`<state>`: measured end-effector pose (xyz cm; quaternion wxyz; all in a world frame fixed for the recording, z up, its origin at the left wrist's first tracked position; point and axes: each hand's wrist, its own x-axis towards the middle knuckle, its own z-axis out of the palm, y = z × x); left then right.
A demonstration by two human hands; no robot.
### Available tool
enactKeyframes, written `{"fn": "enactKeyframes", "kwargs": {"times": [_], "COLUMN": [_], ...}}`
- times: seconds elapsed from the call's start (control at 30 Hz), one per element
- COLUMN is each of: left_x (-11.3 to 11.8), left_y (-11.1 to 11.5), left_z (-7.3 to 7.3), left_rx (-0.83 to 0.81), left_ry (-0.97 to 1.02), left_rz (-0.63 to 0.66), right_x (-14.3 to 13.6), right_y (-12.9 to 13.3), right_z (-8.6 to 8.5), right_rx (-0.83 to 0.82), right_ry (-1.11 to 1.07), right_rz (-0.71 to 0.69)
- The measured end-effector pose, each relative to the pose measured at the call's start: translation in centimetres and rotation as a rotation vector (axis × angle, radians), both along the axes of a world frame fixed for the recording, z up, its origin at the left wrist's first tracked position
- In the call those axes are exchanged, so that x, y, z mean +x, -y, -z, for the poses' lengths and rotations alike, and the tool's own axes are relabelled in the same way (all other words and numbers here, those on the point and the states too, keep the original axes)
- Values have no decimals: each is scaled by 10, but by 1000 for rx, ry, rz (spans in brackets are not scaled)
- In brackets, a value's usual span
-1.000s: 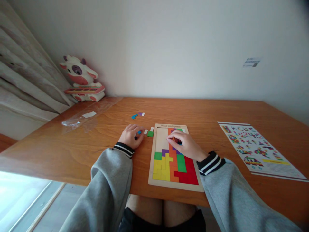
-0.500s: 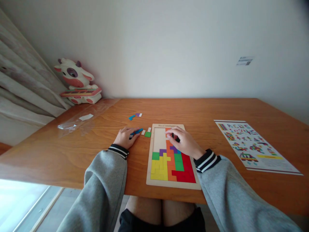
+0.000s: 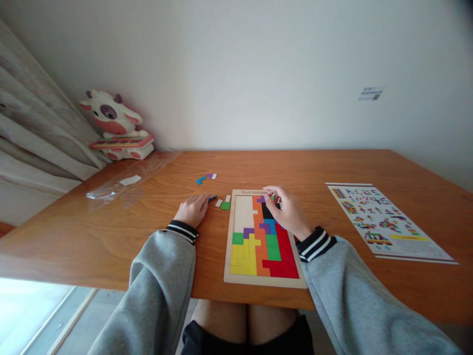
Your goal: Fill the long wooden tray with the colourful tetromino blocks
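A wooden puzzle board (image 3: 228, 256) lies in front of me, with yellow, red, orange, green and other coloured pieces fitted in it. Its upper left part is bare. Over the board's upper right is my right hand (image 3: 286, 209), thumb and fingers curled near a black piece (image 3: 266, 212); whether it holds anything is hidden. My left hand (image 3: 192, 209) rests on the table left of the board, its fingers over a blue piece (image 3: 212, 198). Between that hand and the board lie a green piece (image 3: 225, 205) and small white pieces.
Farther back are a loose blue piece (image 3: 200, 180) and a purple and white one (image 3: 211, 176). A clear plastic bag (image 3: 107, 193) and a cow toy with a keyboard (image 3: 121, 143) stand at the back left. A printed sheet (image 3: 391, 222) lies at the right.
My right hand has shifted slightly right, uncovering more of the black, purple and blue pieces on the board. My left hand's fingers have drawn together over the blue piece.
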<state>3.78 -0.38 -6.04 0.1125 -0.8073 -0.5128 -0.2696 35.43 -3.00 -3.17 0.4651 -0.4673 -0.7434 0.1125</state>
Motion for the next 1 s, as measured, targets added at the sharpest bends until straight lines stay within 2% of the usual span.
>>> {"fn": "enactKeyframes", "kwargs": {"times": [0.2, 0.4, 0.53, 0.7, 0.87, 1.0], "left_x": [-2, 10, 36, 58, 65, 72], "left_y": [1, 9, 20, 29, 30, 32], "left_z": [-4, -13, -19, -21, -19, -23], "left_rx": [13, 85, 99, 118, 167, 58], "left_ry": [-50, 75, 79, -39, -96, -83], "left_rz": [-3, -16, 159, 438, 538, 649], "right_x": [2, 2, 1, -1, -1, -2], "right_y": [-2, -3, -3, -2, -2, -2], "right_z": [2, 1, 2, 1, 2, 2], "right_rx": [10, 4, -16, -30, -35, -25], "right_ry": [-37, -43, -22, -13, -1, 15], "right_rz": [31, 41, 8, -41, -55, -63]}}
